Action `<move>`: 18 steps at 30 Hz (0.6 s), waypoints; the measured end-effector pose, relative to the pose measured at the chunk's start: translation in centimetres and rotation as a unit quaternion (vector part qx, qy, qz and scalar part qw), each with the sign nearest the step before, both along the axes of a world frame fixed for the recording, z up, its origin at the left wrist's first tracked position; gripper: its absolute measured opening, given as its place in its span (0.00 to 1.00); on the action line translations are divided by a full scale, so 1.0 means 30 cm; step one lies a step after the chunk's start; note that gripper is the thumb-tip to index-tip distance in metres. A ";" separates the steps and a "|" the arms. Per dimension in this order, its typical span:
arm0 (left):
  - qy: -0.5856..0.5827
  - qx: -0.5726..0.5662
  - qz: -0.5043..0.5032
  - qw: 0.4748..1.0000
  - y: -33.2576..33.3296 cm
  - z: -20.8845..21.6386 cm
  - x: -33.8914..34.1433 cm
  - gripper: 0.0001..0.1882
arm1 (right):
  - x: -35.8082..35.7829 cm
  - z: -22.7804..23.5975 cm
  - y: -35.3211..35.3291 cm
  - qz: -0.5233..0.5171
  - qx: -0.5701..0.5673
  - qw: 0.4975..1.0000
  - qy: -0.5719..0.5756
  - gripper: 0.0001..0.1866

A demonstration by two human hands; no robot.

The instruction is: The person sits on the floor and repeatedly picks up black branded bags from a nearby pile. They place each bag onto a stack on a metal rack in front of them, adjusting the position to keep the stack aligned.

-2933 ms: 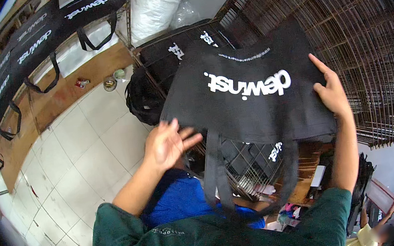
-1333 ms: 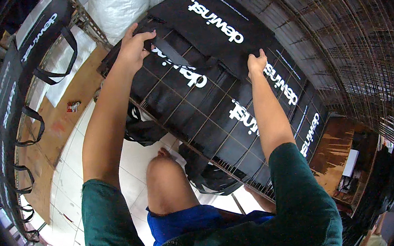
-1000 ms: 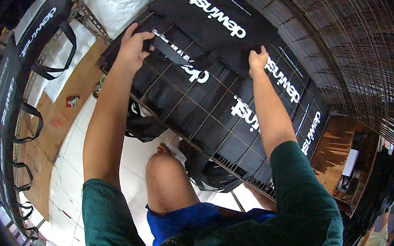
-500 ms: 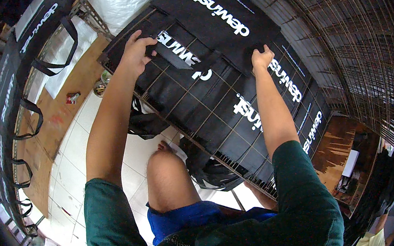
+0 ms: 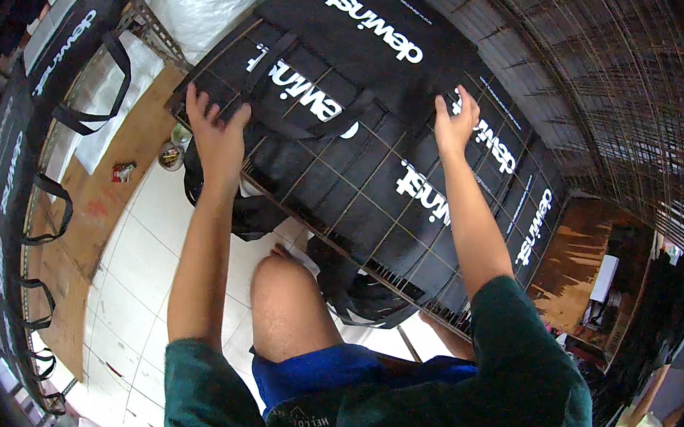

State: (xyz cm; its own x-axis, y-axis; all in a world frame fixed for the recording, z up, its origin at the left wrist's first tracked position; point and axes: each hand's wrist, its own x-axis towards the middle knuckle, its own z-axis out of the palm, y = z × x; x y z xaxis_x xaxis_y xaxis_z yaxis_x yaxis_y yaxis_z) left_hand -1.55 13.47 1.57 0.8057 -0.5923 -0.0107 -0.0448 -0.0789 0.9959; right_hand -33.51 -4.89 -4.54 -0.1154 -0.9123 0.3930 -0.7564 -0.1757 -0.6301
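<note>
- A black bag (image 5: 379, 53) with white print is laid flat across the far end of a wire rack (image 5: 327, 234).
- Its strap (image 5: 265, 69) is looped toward the near left, over the wires.
- The left hand (image 5: 220, 143) is held over the left edge of the rack, near the strap; its fingers are spread apart, with the thumb turned to the right.
- The right hand (image 5: 457, 124) is held at the near right corner of the bag; its thumb and fingers are parted, and whether the cloth is touched cannot be told.
- Under the wires, more black bags (image 5: 397, 249) are seen, their white print crossed by the grid.
- To the right of the right hand, other printed bags (image 5: 514, 168) are lined up along the far right side of the rack.
- On the far right, a bank of rusty wire racks (image 5: 577, 52) is stacked.
- At the far left, a white plastic sack (image 5: 205, 14) is set behind the rack.
- Along the left, a row of black bags (image 5: 7, 201) is ranged above a wooden board (image 5: 98, 216), their handles hanging down.
- Between board and rack, a pale tiled floor (image 5: 138, 279) is seen.
- On the near right, a white box (image 5: 604, 278) is placed on brown wood (image 5: 567, 264).
</note>
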 end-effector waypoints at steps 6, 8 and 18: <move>0.091 0.023 -0.122 0.988 0.437 0.097 -0.210 0.32 | -0.315 0.142 0.428 0.046 0.050 0.983 -0.168 0.24; 0.065 0.065 -0.133 0.987 0.562 0.095 -0.256 0.30 | -0.442 0.188 0.560 0.011 0.056 0.979 -0.195 0.24; -0.250 0.094 -0.376 0.887 0.847 0.208 -0.379 0.24 | -0.830 0.357 0.987 -0.084 -0.006 0.952 -0.293 0.24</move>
